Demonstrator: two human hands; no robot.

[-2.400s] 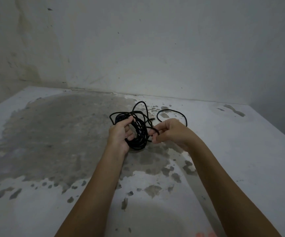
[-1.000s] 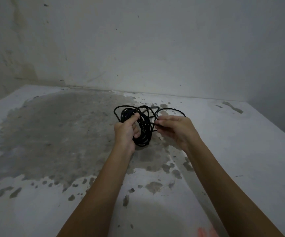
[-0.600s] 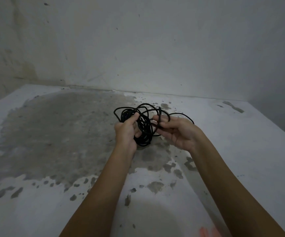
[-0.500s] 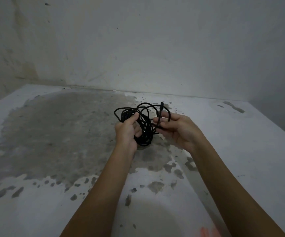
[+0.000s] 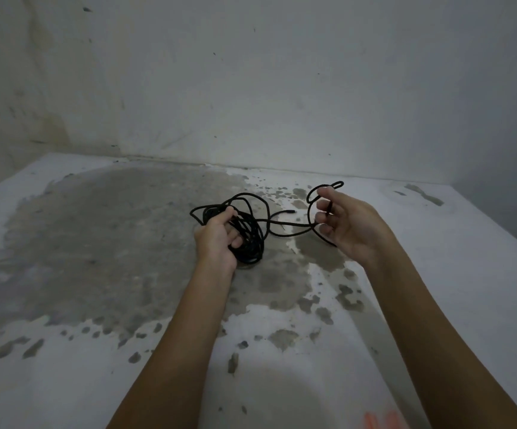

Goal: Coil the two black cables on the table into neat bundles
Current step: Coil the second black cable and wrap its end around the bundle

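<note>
1. The left hand [image 5: 217, 243] is closed round a coil [image 5: 252, 243] of black cable, thumb on top and fingers curled in through the turns. It holds the coil low over the worn grey patch [image 5: 111, 243] of the table [image 5: 468, 274]. Whether the coil rests on the surface I cannot tell.
2. The right hand [image 5: 351, 226] is out to the side, apart from the coil. Its fingers are half curled with the loose tail [image 5: 285, 234] pinched between them, and a small loop stands up past the fingertips.
3. Between the two hands the tail sags in a slack run, and a plug end [image 5: 291, 211] lies free just beyond it.
4. To my eye most of this cable's length is already gathered, but the coil is rough: the turns are uneven and a couple of wide loops spring out at the top.
5. What looks to be left here is laying that last tail onto the coil, evening out the turns and tucking in the plug end — well past halfway on this one, I'd judge.
6. The second cable is the open question — I can make out only one dark mass, and cannot tell whether both cables are in it. If the other lies elsewhere, it is out of view.
</note>
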